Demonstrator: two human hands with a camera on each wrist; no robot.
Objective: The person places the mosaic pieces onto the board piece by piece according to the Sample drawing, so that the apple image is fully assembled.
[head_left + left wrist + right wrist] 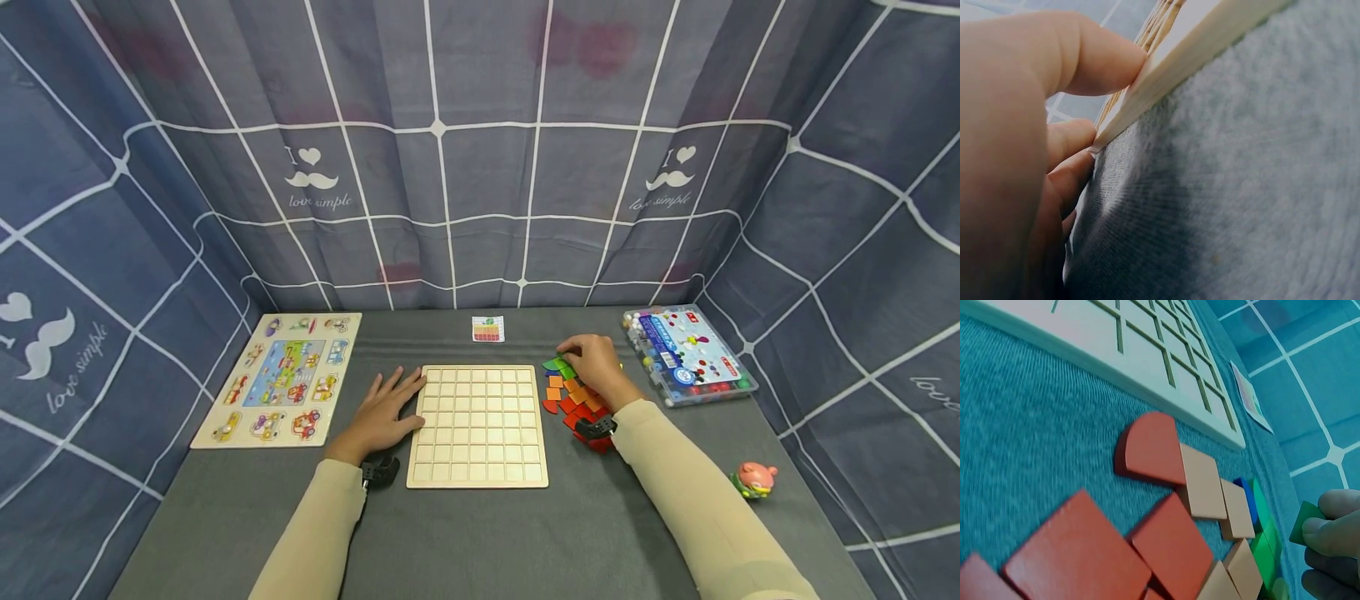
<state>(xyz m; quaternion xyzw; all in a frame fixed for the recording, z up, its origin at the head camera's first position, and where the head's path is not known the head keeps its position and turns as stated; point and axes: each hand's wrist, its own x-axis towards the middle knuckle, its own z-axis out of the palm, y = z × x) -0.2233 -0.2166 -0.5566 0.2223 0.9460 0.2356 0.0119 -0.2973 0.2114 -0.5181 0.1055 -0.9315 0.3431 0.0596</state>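
A light wooden grid board [477, 427] lies flat on the grey cloth between the hands. My left hand [381, 421] rests at its left edge with fingers spread. In the left wrist view the thumb [1110, 62] touches the board's side [1166, 78]. My right hand [596, 367] is above the far end of a pile of coloured tiles [576, 398]. In the right wrist view its thumb and finger pinch a green tile [1305, 523]. Red tiles [1079, 556], orange tiles [1202, 481] and several green tiles [1266, 550] lie below it, with a bit of blue.
A small printed card [488, 329] lies behind the board. To the left is a picture puzzle board [285, 379] with vehicles. A clear plastic box [690, 354] of coloured pieces stands at the back right, and a small pink-headed figurine [754, 480] is nearer on the right.
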